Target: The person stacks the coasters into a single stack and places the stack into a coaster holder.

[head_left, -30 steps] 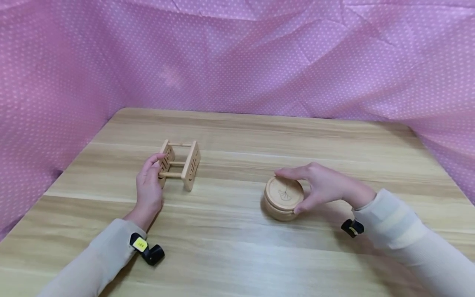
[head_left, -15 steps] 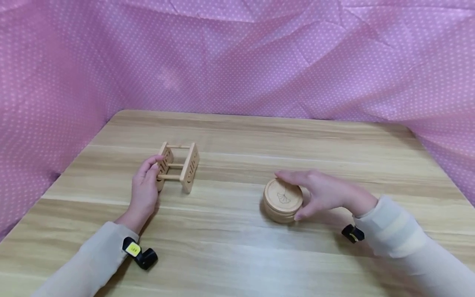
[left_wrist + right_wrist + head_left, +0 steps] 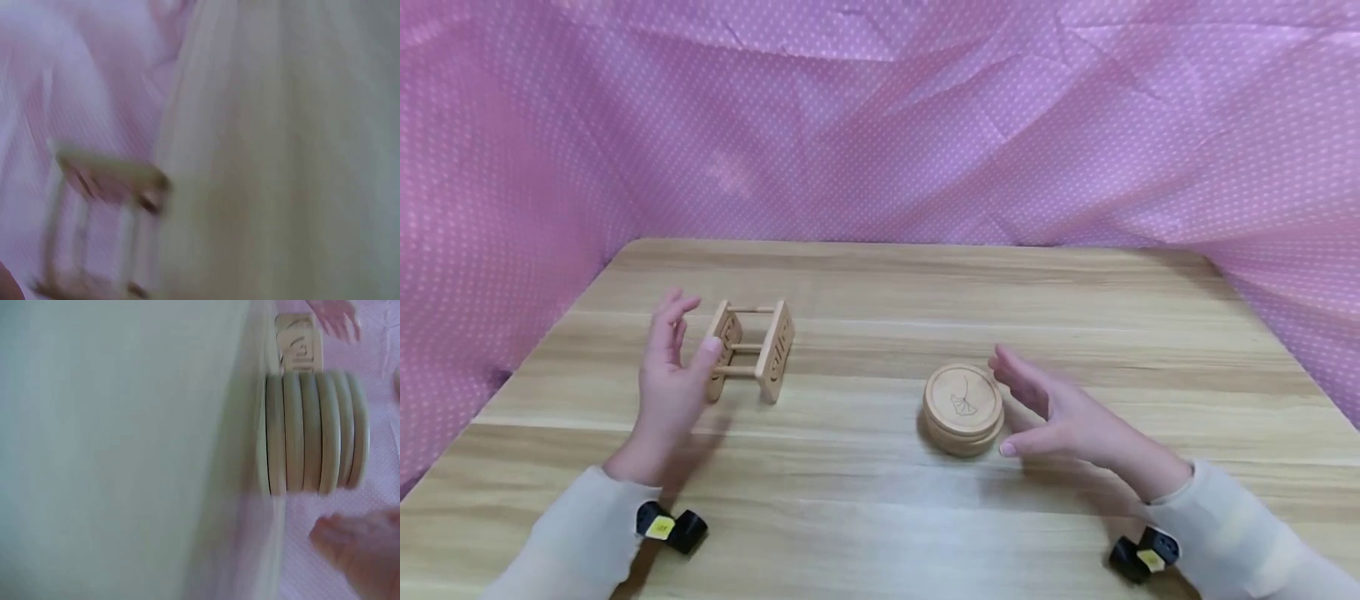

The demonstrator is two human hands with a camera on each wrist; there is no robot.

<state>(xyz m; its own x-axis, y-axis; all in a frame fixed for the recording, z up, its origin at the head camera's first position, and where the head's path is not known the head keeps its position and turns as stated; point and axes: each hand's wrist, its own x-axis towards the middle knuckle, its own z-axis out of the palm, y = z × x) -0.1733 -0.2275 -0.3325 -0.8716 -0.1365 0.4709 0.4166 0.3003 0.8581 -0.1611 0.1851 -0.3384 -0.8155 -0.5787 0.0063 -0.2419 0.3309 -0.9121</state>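
A small wooden rack (image 3: 748,354), with two carved side panels joined by thin rods, stands on the left part of the table. My left hand (image 3: 666,375) is just left of it, fingers spread and lifted, the thumb overlapping the near panel in the head view. Right of the middle sits a stack of round wooden coasters (image 3: 964,408), the top one bearing a leaf drawing. Its several discs show edge-on in the right wrist view (image 3: 319,432). Beside the stack, my right hand (image 3: 1060,417) is spread with thumb and fingers apart from it, holding nothing.
The wood-grain table (image 3: 865,517) carries the rack and the stack with a wide gap between them. A pink dotted cloth (image 3: 850,125) hangs behind and along both sides. A small black camera sits on each wrist, the left one (image 3: 672,527) near the sleeve cuff.
My left hand has let go of the rack's side panel and drawn back left. My right hand has released the coaster stack and moved off to the right. Rack and stack stay standing.
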